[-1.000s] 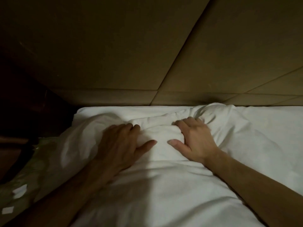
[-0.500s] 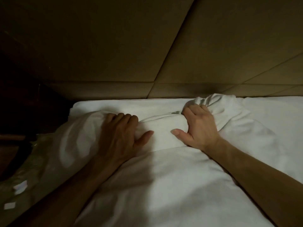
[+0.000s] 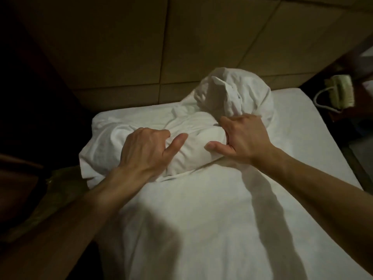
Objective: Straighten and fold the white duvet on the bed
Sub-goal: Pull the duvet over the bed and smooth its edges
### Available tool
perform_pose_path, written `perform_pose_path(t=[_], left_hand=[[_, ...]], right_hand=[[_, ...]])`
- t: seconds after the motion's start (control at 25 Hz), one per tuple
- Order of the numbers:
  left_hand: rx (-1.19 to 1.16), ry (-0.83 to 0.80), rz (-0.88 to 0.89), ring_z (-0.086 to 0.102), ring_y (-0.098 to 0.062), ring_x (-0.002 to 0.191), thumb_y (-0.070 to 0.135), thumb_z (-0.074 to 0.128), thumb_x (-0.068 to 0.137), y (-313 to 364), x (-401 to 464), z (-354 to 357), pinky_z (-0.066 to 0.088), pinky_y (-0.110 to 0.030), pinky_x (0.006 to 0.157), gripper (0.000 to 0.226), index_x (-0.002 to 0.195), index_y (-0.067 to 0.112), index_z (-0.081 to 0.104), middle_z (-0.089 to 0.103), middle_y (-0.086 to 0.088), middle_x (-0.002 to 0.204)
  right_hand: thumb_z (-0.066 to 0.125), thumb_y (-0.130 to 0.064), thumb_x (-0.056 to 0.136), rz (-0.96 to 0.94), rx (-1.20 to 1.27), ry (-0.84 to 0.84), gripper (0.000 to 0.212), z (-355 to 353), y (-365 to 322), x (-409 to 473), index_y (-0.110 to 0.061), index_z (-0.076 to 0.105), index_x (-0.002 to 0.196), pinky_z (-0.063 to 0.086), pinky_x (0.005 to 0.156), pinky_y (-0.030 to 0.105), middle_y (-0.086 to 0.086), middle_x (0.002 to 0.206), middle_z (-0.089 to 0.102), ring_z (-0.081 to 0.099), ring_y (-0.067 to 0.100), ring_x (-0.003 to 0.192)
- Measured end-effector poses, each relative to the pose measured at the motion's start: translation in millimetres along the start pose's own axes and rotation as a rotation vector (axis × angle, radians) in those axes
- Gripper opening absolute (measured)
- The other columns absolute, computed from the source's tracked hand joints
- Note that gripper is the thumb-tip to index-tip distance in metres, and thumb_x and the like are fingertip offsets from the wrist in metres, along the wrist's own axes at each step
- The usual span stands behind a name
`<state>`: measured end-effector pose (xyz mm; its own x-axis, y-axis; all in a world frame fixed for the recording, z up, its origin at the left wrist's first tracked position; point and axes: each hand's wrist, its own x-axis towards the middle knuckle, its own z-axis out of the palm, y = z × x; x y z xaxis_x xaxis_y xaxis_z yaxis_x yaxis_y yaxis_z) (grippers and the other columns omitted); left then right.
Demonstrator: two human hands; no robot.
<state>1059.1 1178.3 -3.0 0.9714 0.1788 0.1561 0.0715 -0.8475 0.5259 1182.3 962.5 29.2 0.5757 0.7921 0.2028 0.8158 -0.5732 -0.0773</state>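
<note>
The white duvet (image 3: 193, 126) lies bunched in a rumpled roll across the head of the bed (image 3: 222, 209). One end rises in a crumpled lump against the headboard. My left hand (image 3: 145, 150) grips the left part of the roll, fingers dug into the fabric and thumb stretched out. At the roll's right part, just below the lump, my right hand (image 3: 244, 138) holds the duvet with its fingers curled over a fold and its thumb pointing left. Both fingertips are hidden in the cloth.
A padded brown headboard (image 3: 181, 47) stands right behind the duvet. A corded telephone (image 3: 341, 91) sits on a dark side table at the right. Dark furniture and a greenish bundle (image 3: 60, 184) border the bed's left edge. Flat white sheet fills the near half.
The duvet has been gathered away from the headboard into a tighter roll, and its right end now stands up as a lump. Both hands kept their hold and shifted right with it.
</note>
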Motion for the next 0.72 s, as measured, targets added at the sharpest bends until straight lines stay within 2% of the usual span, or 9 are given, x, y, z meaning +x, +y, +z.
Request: perform_pose_path(t=[0.08,0.16,0.24,0.36,0.52,0.6,0.72], left_hand=[[0.006,-0.015,0.026,0.046,-0.009,0.052,0.08,-0.003,0.085,19,-27,-13,0.035,-0.029,0.06,0.085,0.059,0.02,0.051,0.053,0.003,0.055],[0.022,-0.029,0.051,0.046,-0.007,0.053,0.08,-0.001,0.085,37,-50,-23,0.035,-0.028,0.061,0.083,0.061,0.021,0.053,0.054,0.004,0.057],[0.036,-0.035,0.11,0.044,-0.011,0.05,0.078,0.005,0.088,55,-68,-34,0.033,-0.029,0.061,0.073,0.057,0.024,0.045,0.048,0.005,0.054],[0.034,0.007,0.16,0.036,-0.011,0.048,0.071,0.013,0.092,69,-85,-47,0.027,-0.029,0.063,0.06,0.054,0.027,0.028,0.036,0.008,0.05],[-0.015,0.074,0.122,0.037,-0.006,0.047,0.07,0.014,0.092,61,-84,-56,0.027,-0.027,0.062,0.062,0.055,0.026,0.036,0.037,0.01,0.05],[0.005,0.086,0.093,0.037,-0.006,0.047,0.068,0.014,0.093,51,-78,-58,0.026,-0.028,0.064,0.064,0.056,0.024,0.041,0.038,0.009,0.05],[0.044,0.112,0.062,0.037,-0.006,0.048,0.066,0.013,0.094,30,-68,-53,0.027,-0.03,0.066,0.065,0.058,0.022,0.043,0.038,0.008,0.05]], right_hand=[[0.015,-0.086,0.087,-0.006,-0.05,0.02,0.078,-21,-13,-29,-0.018,0.051,0.072,0.032,0.057,0.026,-0.003,0.056,0.044,0.041,0.017,0.046],[0.017,-0.086,0.087,0.003,-0.12,0.022,0.086,-41,-23,-54,-0.012,0.061,0.078,0.037,0.056,0.029,0.002,0.057,0.052,0.049,0.024,0.048],[0.017,-0.088,0.086,0.032,-0.184,0.009,0.093,-60,-34,-79,-0.009,0.067,0.084,0.045,0.057,0.035,0.006,0.061,0.06,0.057,0.03,0.054],[0.019,-0.085,0.087,0.039,-0.204,0.037,0.088,-77,-48,-99,-0.009,0.062,0.08,0.04,0.056,0.034,0.006,0.06,0.06,0.057,0.031,0.054],[0.015,-0.086,0.087,0.079,-0.187,0.068,0.078,-84,-61,-85,-0.015,0.044,0.069,0.027,0.058,0.031,0.003,0.056,0.049,0.042,0.022,0.048],[0.012,-0.087,0.086,0.092,-0.151,0.064,0.08,-77,-62,-70,-0.016,0.045,0.071,0.029,0.057,0.03,0.002,0.057,0.047,0.039,0.019,0.048],[0.01,-0.088,0.085,0.093,-0.138,0.039,0.087,-58,-62,-49,-0.013,0.054,0.084,0.04,0.057,0.034,0.005,0.063,0.055,0.047,0.022,0.052]])
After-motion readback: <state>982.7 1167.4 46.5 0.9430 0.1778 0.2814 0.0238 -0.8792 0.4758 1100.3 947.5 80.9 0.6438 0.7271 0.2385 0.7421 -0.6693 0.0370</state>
